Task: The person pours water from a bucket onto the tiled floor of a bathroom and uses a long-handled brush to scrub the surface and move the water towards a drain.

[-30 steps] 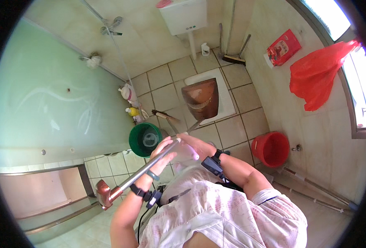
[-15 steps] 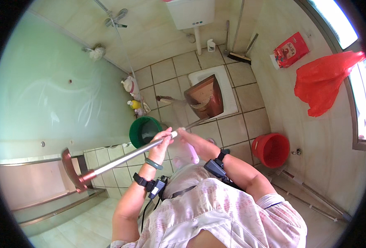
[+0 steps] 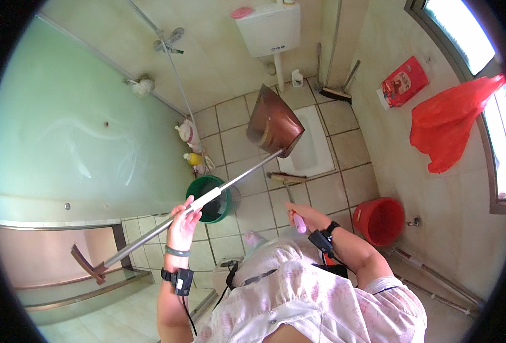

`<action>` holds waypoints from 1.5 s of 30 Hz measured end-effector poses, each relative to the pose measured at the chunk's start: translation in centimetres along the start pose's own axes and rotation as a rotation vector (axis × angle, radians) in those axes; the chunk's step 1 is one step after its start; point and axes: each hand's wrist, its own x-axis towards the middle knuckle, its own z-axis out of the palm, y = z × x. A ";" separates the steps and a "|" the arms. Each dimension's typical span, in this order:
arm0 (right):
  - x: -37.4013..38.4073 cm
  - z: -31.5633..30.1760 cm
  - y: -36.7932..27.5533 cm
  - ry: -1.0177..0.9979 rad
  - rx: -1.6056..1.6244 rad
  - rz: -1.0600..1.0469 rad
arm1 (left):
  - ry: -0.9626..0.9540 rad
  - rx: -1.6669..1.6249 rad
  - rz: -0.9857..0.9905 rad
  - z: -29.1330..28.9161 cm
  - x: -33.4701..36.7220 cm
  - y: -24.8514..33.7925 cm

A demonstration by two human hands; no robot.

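Observation:
My left hand (image 3: 183,226) is closed round the silver pole of a long-handled dustpan (image 3: 277,121), near its white collar. The pole slants from the lower left, where it ends in a brown crosspiece, up to a brown pan. The pan hangs tilted above the left side of a white squat toilet (image 3: 305,150). Lower on the right, my right hand (image 3: 313,217) is wrapped round the pink-ended handle of a brush (image 3: 287,178). Its bristled head is over the tiles just below the toilet. Behind the dustpan's pole stands a green bucket (image 3: 223,208), partly covered by it.
On the right stands a red bucket (image 3: 378,220) by a wall tap (image 3: 415,222). Bottles (image 3: 193,158) line the glass partition (image 3: 87,131). At the back are a cistern (image 3: 268,31), a white spray bottle (image 3: 297,78) and a broom (image 3: 336,94). A red bag (image 3: 450,123) hangs by the window.
The dustpan has swung left and tipped, uncovering more of the toilet. My hands have moved apart, the left one leftward and the right one rightward with the brush. The view has shifted slightly.

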 end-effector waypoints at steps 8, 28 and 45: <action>-1.5 -2.4 0.0 -0.019 0.111 -0.043 | -0.025 -0.100 0.091 -0.6 -2.1 1.8; -0.2 -5.9 -3.5 0.048 0.381 -0.076 | -0.140 -0.142 0.357 -6.8 -11.7 6.9; 3.8 -11.0 -0.7 -0.012 0.118 0.041 | -0.150 0.063 0.498 -6.0 -14.2 10.2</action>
